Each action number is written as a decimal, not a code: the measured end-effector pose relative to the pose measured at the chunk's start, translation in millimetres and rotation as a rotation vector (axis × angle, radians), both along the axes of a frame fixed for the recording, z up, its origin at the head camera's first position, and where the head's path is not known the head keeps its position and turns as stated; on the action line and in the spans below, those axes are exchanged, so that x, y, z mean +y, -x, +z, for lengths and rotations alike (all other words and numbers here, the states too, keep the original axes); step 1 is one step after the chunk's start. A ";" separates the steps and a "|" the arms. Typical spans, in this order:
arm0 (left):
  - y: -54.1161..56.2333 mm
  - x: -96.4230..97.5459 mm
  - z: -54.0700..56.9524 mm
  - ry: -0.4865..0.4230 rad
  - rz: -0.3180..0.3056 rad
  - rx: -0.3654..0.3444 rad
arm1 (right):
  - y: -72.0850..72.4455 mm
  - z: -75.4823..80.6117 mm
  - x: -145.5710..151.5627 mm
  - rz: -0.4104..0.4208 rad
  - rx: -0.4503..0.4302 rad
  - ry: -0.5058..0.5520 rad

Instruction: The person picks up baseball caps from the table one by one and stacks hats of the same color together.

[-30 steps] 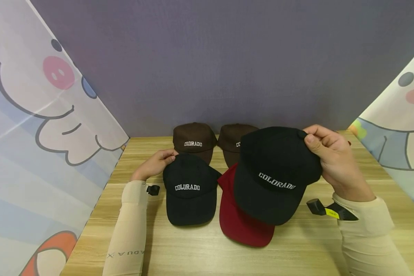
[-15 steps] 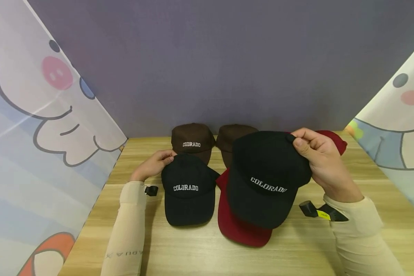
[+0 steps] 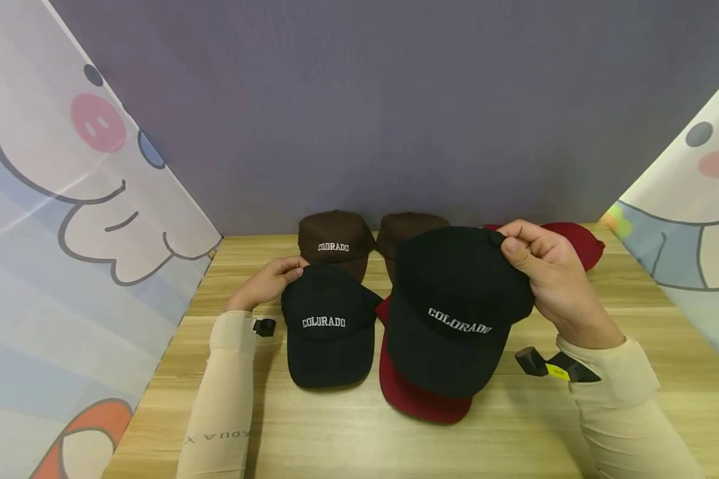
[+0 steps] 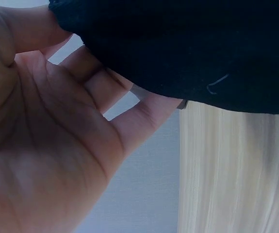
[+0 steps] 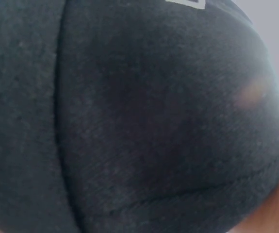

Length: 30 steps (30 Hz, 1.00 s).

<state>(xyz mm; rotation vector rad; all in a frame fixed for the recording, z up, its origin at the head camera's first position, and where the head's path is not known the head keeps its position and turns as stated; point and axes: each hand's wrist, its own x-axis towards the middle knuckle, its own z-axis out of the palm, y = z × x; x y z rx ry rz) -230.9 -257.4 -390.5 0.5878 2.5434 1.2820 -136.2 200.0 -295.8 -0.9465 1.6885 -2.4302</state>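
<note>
The black COLORADO baseball cap (image 3: pixel 458 286) hangs tilted above the table (image 3: pixel 311 426), its lettering sloping down to our right, its brim overlapping the red cap (image 3: pixel 424 400) below; we cannot tell whether the two touch. Our right hand (image 3: pixel 556 276) pinches its crown between thumb and forefinger, by the top button; the other fingers are partly hidden. A hold at one point probably lets the cap swing, so we do well to keep the wrist slow, the pinch light enough not to crease the crown, and the brim level, clear of the red one. Just beside it, our left hand (image 3: pixel 269 285) pinches the top of a second black COLORADO cap (image 3: pixel 329 332), thumb against fingers whose tips the cloth hides; steadying it there should keep the front square. Behind sit two brown caps (image 3: pixel 337 229), which our elbows should spare, and beyond the right hand another red cap (image 3: pixel 577 243).
</note>
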 end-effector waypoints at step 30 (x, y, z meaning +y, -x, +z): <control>-0.5 -1.0 0.8 -0.007 0.027 -0.031 | 9.6 13.3 -48.9 -0.011 -0.047 -0.261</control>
